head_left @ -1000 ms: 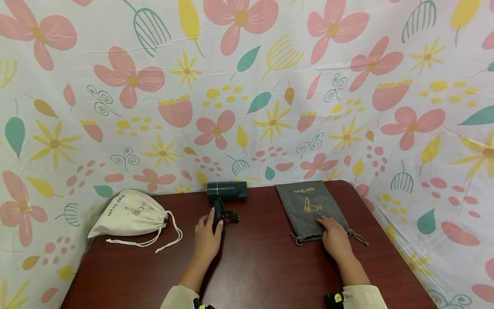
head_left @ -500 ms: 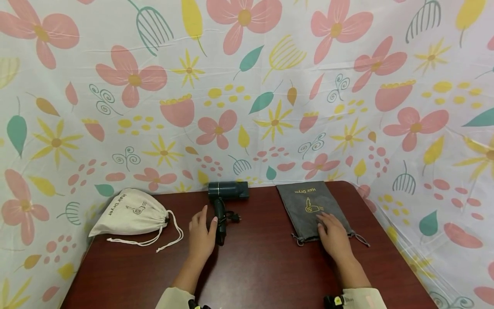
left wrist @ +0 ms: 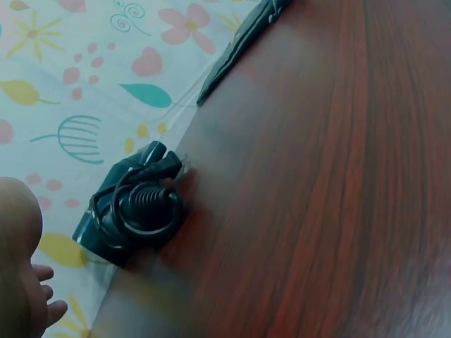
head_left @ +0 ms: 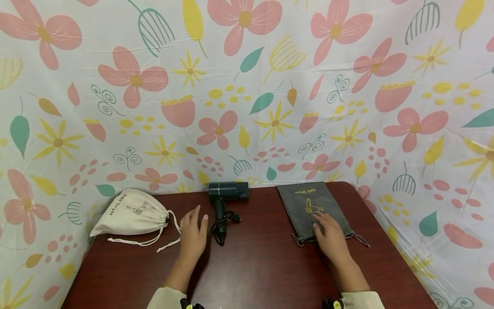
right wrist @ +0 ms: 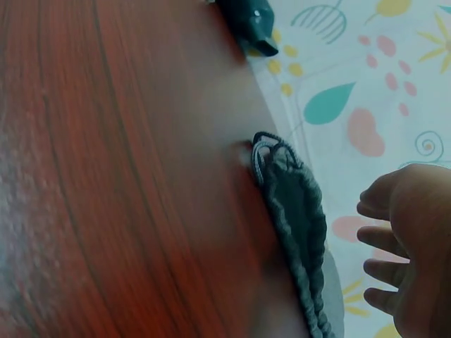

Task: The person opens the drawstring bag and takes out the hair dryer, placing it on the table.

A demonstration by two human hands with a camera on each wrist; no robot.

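On the worktop (head_left: pixel 262 274) at eleven o'clock lies the hair dryer (head_left: pixel 220 207), left hand (head_left: pixel 192 234) spread beside it, right hand (head_left: pixel 332 237) loosely spread over the grey pouch (head_left: pixel 302 211) (two o'clock): likely positioning; next calls for gripping.

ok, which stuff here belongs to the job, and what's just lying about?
Likely the job:
hair dryer, near the left hand
gray pouch, under the right hand
cream pouch, perhaps: also marked "Hair Dryer"

Just there:
table
floral backdrop

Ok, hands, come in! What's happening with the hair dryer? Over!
Left hand open, beside hair dryer, not touching. Right hand over grey pouch, contact unclear. Hair dryer lying on table. White pouch far left, likely out of the way.
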